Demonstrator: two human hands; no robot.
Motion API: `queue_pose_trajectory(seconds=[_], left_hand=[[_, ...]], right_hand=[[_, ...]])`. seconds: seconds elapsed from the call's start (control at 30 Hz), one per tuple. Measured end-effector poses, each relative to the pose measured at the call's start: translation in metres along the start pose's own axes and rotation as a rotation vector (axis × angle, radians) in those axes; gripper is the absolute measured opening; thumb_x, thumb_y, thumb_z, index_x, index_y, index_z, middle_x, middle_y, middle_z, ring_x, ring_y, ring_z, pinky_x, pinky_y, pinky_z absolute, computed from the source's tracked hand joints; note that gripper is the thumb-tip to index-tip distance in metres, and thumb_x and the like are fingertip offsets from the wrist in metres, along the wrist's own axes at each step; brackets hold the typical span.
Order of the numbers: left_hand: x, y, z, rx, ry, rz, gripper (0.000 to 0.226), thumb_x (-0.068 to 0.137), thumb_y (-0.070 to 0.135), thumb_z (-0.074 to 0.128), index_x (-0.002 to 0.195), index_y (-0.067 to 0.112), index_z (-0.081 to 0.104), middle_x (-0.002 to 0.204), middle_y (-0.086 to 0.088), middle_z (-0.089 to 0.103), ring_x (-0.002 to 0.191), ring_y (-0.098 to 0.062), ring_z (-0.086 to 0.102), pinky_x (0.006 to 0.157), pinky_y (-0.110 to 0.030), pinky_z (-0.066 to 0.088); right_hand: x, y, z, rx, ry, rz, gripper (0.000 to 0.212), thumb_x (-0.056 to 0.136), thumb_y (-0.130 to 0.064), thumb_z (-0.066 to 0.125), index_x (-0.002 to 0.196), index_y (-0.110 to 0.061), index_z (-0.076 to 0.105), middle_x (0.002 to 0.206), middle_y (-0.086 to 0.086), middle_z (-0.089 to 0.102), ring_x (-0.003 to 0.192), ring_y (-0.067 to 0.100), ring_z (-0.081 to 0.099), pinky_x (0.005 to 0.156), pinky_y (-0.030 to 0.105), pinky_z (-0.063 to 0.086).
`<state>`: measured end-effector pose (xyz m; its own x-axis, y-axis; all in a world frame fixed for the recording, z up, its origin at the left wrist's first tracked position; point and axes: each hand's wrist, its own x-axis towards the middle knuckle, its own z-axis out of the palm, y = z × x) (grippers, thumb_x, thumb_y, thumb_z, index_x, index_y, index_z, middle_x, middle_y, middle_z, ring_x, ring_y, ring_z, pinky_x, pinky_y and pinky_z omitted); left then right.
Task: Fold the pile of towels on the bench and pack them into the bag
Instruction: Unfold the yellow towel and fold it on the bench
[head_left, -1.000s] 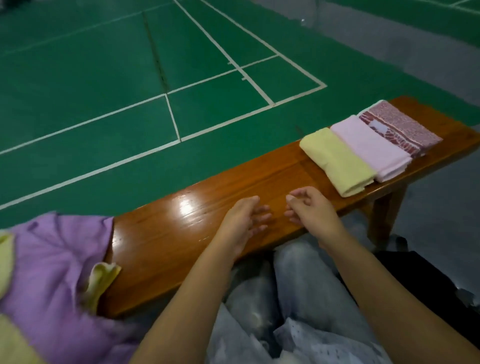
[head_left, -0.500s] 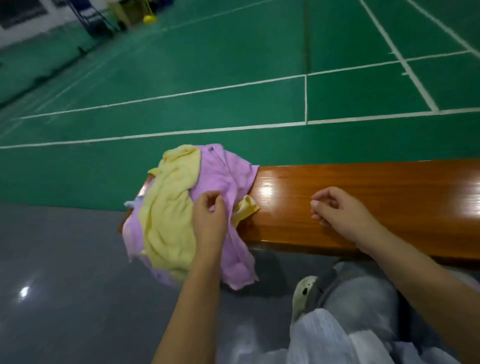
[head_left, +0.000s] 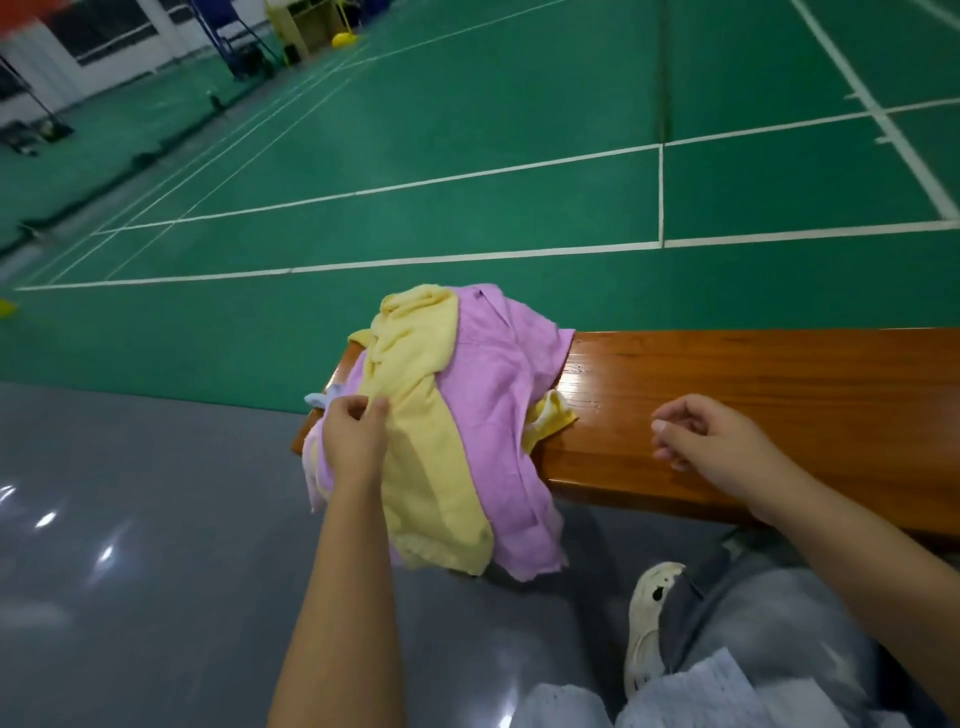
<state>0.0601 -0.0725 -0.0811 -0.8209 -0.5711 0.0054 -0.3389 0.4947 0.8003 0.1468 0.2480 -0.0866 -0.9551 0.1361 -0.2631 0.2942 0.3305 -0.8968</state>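
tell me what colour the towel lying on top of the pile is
Pale yellow; the top terry towel drapes over a lilac towel, clearest in the head view.

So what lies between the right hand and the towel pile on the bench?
Head view: only bare, glossy bench top between the right hand and the towel pile.

No text, label or number is readable anywhere, though distant background items look too blurred to judge.

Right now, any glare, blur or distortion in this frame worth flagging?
Head view: glare on the bench beside the towel pile; light spots on the grey floor; court lines bow from wide-angle distortion; hands look sharp.
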Motion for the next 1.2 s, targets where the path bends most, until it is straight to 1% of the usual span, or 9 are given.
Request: queue_pose_trajectory(seconds=[0.13,0.3,0.5,0.67,0.77,0.87,0.93,1.07,1.2], left_hand=[[-0.009,0.017,-0.007,-0.188,-0.11,0.139,0.012,0.092,0.02,0.06,0.092,0.011,0.054,0.077,0.003,0.051,0.073,-0.014,0.05,0.069,-0.03,0.04],[-0.047,0.065,-0.011,-0.3,-0.361,0.453,0.014,0.095,0.014,0.058,0.086,0.021,0.049,0.08,0.006,0.045,0.07,-0.005,0.042,0.065,-0.016,0.038],[-0.1,0.125,0.012,-0.378,-0.83,0.601,0.014,0.088,0.019,0.063,0.085,0.021,0.049,0.08,0.002,0.049,0.071,-0.014,0.044,0.06,-0.025,0.036],[-0.143,0.166,0.05,-0.061,-1.048,0.748,0.015,0.091,0.015,0.065,0.086,0.02,0.051,0.082,0.004,0.055,0.07,-0.009,0.05,0.063,-0.022,0.04],[-0.167,0.199,0.064,-0.083,-1.148,0.812,0.019,0.083,0.018,0.073,0.083,0.022,0.055,0.077,0.007,0.057,0.067,-0.009,0.05,0.06,-0.021,0.042],[-0.188,0.233,0.074,-0.098,-1.195,0.905,0.017,0.075,0.026,0.073,0.081,0.024,0.057,0.068,0.016,0.055,0.065,-0.006,0.049,0.059,-0.02,0.041],[-0.201,0.255,0.081,-0.071,-1.217,0.982,0.017,0.074,0.024,0.074,0.081,0.024,0.058,0.066,0.018,0.055,0.063,-0.002,0.048,0.06,-0.017,0.041],[-0.212,0.293,0.095,0.069,-1.048,1.205,0.027,0.076,0.014,0.08,0.079,0.026,0.056,0.076,0.014,0.053,0.064,0.006,0.046,0.062,-0.01,0.038],[-0.211,0.313,0.104,0.115,-0.848,1.333,0.029,0.073,0.012,0.081,0.089,0.02,0.058,0.083,0.014,0.049,0.072,0.008,0.046,0.066,-0.005,0.035]], right_hand=[[0.0,-0.001,-0.006,0.044,0.026,-0.002,0.006,0.094,-0.018,0.055,0.099,-0.018,0.058,0.094,0.005,0.066,0.085,0.017,0.065,0.077,0.036,0.054],[-0.004,-0.006,-0.016,0.068,0.026,-0.049,0.008,0.094,-0.019,0.055,0.101,-0.02,0.058,0.096,0.005,0.066,0.087,0.017,0.065,0.076,0.033,0.054],[-0.015,-0.014,-0.035,0.198,0.003,-0.236,0.023,0.091,-0.02,0.06,0.108,-0.034,0.054,0.108,-0.001,0.06,0.096,0.013,0.063,0.069,0.022,0.054],[-0.02,-0.008,-0.063,0.203,-0.102,-0.358,0.053,0.089,-0.018,0.062,0.124,-0.053,0.041,0.137,-0.01,0.046,0.123,0.008,0.049,0.097,0.031,0.048],[-0.026,-0.002,-0.089,0.225,-0.042,-0.357,0.055,0.091,-0.015,0.061,0.134,-0.043,0.041,0.141,-0.007,0.046,0.129,0.006,0.044,0.104,0.033,0.044],[-0.038,0.001,-0.122,0.287,-0.099,-0.305,0.049,0.089,-0.009,0.062,0.131,-0.029,0.048,0.126,-0.006,0.059,0.113,0.005,0.058,0.092,0.027,0.051],[-0.044,0.003,-0.146,0.213,-0.065,-0.272,0.04,0.085,-0.007,0.067,0.12,-0.022,0.056,0.116,0.001,0.065,0.107,0.015,0.063,0.091,0.034,0.053],[-0.05,0.001,-0.196,-0.032,0.319,-0.245,0.023,0.078,-0.015,0.075,0.085,-0.011,0.053,0.079,0.006,0.058,0.075,0.022,0.054,0.065,0.029,0.044],[-0.061,-0.013,-0.233,-0.158,0.68,-0.308,0.023,0.078,-0.021,0.07,0.089,-0.019,0.05,0.076,-0.004,0.052,0.066,0.013,0.045,0.056,0.029,0.033]])
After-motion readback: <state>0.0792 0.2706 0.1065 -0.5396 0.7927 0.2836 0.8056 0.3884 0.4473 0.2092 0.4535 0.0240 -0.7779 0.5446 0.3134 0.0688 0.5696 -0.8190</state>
